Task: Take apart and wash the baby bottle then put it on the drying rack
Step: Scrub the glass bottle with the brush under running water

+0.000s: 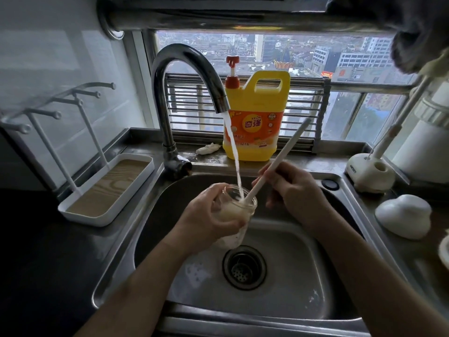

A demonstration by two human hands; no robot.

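Over the steel sink (279, 251), the left hand (206, 215) grips the clear plastic baby bottle (237, 210) under running tap water (233, 152). The right hand (289, 190) grips a long white brush handle (279, 156) pushed inside. Scrubbing is midway; rinsing and the white peg drying rack (97, 190) remain.

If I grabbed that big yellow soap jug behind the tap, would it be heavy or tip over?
The big yellow plastic soap jug is probably heavy for you, though its solid walls hide how full it is. Its wide base on the steel ledge should keep it from tipping. The moulded handle looks like the safest place to hold.
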